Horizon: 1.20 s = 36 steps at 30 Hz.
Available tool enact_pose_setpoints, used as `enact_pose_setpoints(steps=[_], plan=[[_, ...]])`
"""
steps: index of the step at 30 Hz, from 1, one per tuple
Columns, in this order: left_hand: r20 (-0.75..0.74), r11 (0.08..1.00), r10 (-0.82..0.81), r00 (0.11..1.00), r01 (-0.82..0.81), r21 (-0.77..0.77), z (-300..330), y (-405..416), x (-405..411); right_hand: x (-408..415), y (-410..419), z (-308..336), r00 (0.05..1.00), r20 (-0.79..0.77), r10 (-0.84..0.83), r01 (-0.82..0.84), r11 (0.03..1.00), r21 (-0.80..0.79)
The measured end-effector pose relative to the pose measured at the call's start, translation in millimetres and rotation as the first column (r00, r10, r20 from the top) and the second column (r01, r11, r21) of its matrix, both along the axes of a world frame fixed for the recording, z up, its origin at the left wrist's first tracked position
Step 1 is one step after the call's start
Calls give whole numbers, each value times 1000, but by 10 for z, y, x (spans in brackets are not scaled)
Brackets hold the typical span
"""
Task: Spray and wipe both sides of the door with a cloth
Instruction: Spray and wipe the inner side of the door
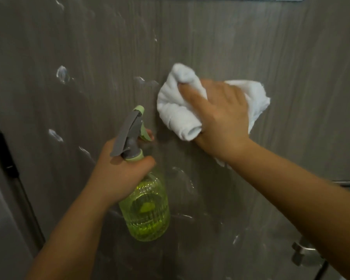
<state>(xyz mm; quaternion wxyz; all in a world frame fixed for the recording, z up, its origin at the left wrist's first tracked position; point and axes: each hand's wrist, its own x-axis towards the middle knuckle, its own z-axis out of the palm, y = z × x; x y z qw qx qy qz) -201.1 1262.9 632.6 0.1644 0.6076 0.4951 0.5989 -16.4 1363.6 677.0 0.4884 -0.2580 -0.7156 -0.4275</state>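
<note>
1. The door [109, 57] is grey with a wood grain and fills the view; wet droplets [62, 73] and streaks show on it left of and below the cloth.
2. The right hand [220, 116] presses a bunched white cloth [176, 110] against the door, fingers curled into its folds.
3. The left hand [119, 174] grips the neck of a green spray bottle [146, 211], just below and left of the cloth, with a fingertip at the trigger.
4. A metal handle [303, 249] sits well below and right of the cloth.
</note>
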Motion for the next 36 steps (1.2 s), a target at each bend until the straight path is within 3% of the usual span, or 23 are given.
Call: enact_pose_setpoints(steps=[5, 10, 13, 17, 21, 29, 36], plan=[[56, 998, 65, 996, -65, -2, -19, 23, -59, -17, -11, -626, 997, 68, 25, -27, 999, 26], [33, 998, 62, 998, -62, -18, -40, -32, -62, 82, -43, -466, 980, 182, 80, -70, 996, -64], [47, 999, 26, 999, -25, -35, -41, -89, -52, 162, -101, 37, 994, 85, 72, -62, 992, -114], [34, 999, 5, 999, -4, -35, -46, -126, -49, 213, -136, 744, 995, -75, -61, 58, 997, -44], [36, 999, 13, 999, -11, -50, -75, -127, -64, 118, -104, 956, 975, -204, -86, 68, 993, -98], [45, 993, 93, 995, -90, -82, -134, -84, -89, -65, -25, -28, 997, 37, 64, -65, 998, 19], [-10, 993, 64, 998, -65, -102, -136, -179, -101, 151, -92, -959, 977, 200, 77, -52, 990, -129]])
